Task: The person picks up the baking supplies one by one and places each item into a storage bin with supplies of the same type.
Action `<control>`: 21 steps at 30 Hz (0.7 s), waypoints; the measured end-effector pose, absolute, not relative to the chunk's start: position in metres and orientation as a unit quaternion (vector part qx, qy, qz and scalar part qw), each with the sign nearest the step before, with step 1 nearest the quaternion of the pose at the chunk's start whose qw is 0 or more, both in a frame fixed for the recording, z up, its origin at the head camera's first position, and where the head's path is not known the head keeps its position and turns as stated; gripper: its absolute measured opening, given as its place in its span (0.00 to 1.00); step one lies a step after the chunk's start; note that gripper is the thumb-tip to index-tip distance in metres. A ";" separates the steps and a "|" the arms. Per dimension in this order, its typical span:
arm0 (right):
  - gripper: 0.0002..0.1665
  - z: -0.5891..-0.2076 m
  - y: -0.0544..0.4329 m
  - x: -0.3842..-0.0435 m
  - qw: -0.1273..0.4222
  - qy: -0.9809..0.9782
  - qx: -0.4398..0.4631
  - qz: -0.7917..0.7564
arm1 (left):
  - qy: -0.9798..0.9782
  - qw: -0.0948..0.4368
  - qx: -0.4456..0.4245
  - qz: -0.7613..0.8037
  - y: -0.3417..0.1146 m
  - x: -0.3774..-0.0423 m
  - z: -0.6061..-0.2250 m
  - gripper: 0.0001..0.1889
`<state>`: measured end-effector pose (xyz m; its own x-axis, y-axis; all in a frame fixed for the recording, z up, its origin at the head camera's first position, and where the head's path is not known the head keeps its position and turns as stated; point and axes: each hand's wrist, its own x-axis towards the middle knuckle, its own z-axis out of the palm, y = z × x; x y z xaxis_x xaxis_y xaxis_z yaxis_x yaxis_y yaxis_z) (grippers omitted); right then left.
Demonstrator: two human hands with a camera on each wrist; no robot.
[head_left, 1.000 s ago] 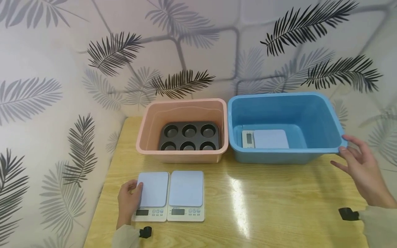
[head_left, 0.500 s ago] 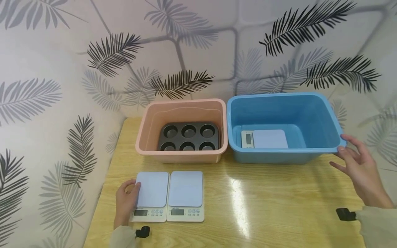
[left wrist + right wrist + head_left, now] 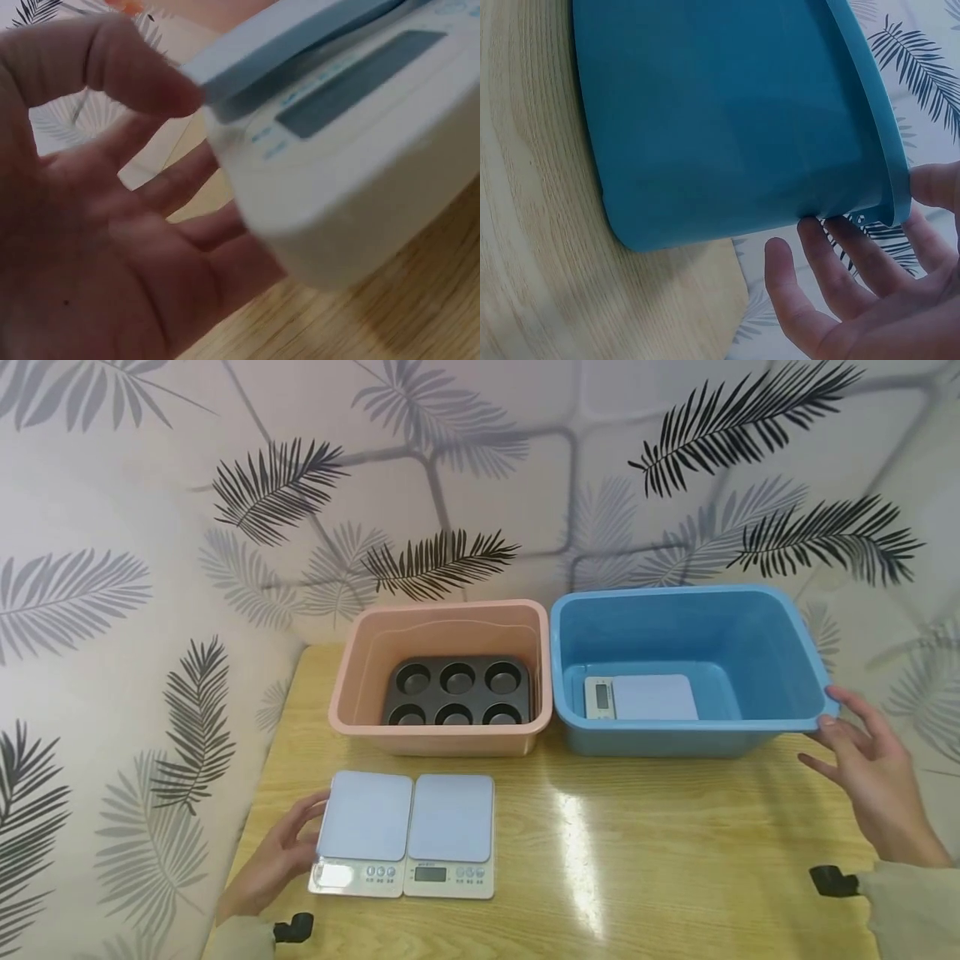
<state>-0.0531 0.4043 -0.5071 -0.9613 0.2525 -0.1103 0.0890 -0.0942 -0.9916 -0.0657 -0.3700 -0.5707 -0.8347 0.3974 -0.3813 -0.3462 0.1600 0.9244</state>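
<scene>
My left hand (image 3: 279, 852) is at the left edge of a white kitchen scale (image 3: 366, 817). In the left wrist view its thumb (image 3: 142, 71) meets the scale's upper edge and the other fingers reach beneath, partly hidden. This scale's left side is tipped up, and glare covers its display. A second, matching kitchen scale (image 3: 452, 817) lies flat right beside it. At the right, my right hand (image 3: 873, 760) grips the corner of a blue plastic tub (image 3: 682, 725), thumb on the rim and fingertips under it. Inside that tub lies another white scale (image 3: 655, 697), turned sideways.
A pink plastic tub (image 3: 442, 732) stands against the blue one, holding a dark muffin tin (image 3: 457, 689). Both tubs sit at the back of the wooden table (image 3: 660, 852), before a leaf-patterned wall (image 3: 480, 485).
My left hand has shifted left and lower, its fingers going under the left scale's edge, and that scale has tilted up on its left side. My right hand stays on the blue tub.
</scene>
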 end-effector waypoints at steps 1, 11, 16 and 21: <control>0.37 -0.507 0.405 -0.053 0.055 -0.666 -0.126 0.733 | 0.692 0.304 0.036 0.653 -0.372 -0.066 -0.570 0.46; 0.38 -0.506 0.413 -0.053 0.039 -0.653 -0.133 0.745 | 0.665 0.388 0.026 0.637 -0.376 -0.066 -0.560 0.58; 0.39 -0.506 0.413 -0.055 0.035 -0.665 -0.128 0.735 | 0.675 0.370 -0.006 0.639 -0.375 -0.060 -0.562 0.58; 0.40 -0.505 0.414 -0.057 0.031 -0.678 -0.127 0.723 | 0.659 0.349 0.018 0.665 -0.379 -0.051 -0.562 0.57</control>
<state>-0.0571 0.4138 -0.5052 -0.9657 0.2171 -0.1426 0.1282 -0.0790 -0.9886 -0.0508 -0.3786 -0.5624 -0.7551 0.4884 -0.4373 -0.4417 0.1139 0.8899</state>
